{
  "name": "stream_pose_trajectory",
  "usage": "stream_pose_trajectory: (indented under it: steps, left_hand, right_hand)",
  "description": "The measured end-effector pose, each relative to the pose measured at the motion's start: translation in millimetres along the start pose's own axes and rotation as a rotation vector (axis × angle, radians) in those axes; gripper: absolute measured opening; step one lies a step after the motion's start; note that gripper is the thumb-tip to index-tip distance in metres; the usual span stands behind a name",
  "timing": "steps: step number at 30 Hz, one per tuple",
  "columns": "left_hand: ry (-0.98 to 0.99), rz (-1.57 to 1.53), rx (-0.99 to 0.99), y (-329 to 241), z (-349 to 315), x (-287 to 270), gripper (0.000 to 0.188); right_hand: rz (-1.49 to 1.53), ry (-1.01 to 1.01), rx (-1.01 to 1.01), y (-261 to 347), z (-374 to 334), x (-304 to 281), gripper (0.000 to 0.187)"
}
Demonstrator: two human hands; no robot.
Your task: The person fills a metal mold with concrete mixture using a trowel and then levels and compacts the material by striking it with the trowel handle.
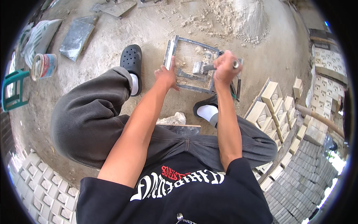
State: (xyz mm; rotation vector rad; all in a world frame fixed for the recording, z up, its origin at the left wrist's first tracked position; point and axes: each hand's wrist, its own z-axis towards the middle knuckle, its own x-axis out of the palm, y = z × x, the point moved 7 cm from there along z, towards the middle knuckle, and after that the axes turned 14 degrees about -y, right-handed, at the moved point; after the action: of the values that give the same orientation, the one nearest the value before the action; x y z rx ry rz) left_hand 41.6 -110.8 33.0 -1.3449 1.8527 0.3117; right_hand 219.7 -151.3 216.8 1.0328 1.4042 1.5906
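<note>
On the ground between my feet lies a square metal mold frame [197, 42], with pale, sandy material inside it. My left hand [166, 77] grips its left side, one finger stretched along a light strip on that edge. My right hand [226, 69] is wrapped round the handle of a hammer [198, 68], whose grey metal head is over the inside of the frame. The handle's hollow end sticks out past my fist. Whether the head touches the material I cannot tell. Part of the frame's right side is hidden behind my right hand.
Pale powder [250, 20] is heaped at the far right. Cast blocks [274, 93] are stacked to the right, with more blocks [44, 190] at the lower left. A bucket [44, 67], a green stool [15, 89] and a flat slab [77, 37] stand or lie leftward.
</note>
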Motion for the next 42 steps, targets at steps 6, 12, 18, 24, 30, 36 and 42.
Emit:
stream_pose_trajectory:
  steps: [6, 12, 18, 24, 30, 36, 42]
  left_hand:
    - [-0.031, -0.036, -0.022, -2.9, 5.4, 1.9, 0.159]
    - [-0.052, -0.007, 0.002, 2.4, 4.3, 8.0, 0.158]
    - [-0.040, -0.001, 0.013, -3.5, 3.8, 1.9, 0.159]
    - [0.001, -0.020, -0.010, 1.9, 7.6, 0.1, 0.159]
    - [-0.016, -0.002, -0.007, -0.8, 3.0, 1.9, 0.159]
    - [-0.015, -0.047, -0.015, 0.3, 9.1, 3.2, 0.159]
    - [0.005, -0.042, -0.043, 2.5, 5.7, 2.9, 0.159]
  right_hand:
    - [-0.024, 0.030, -0.212, 0.6, -8.8, -7.6, 0.037]
    - [0.063, 0.028, 0.051, -5.4, -6.4, 10.7, 0.040]
    - [0.048, 0.047, -0.156, 8.0, -8.0, 6.2, 0.038]
    - [0.072, 0.073, 0.047, -16.9, -9.1, 21.7, 0.039]
    - [0.102, 0.077, -0.107, 19.9, -6.9, 17.3, 0.039]
    - [0.005, 0.144, -0.052, -18.7, -18.7, 21.9, 0.039]
    - [0.091, 0.072, 0.071, 29.6, -7.1, 26.7, 0.041]
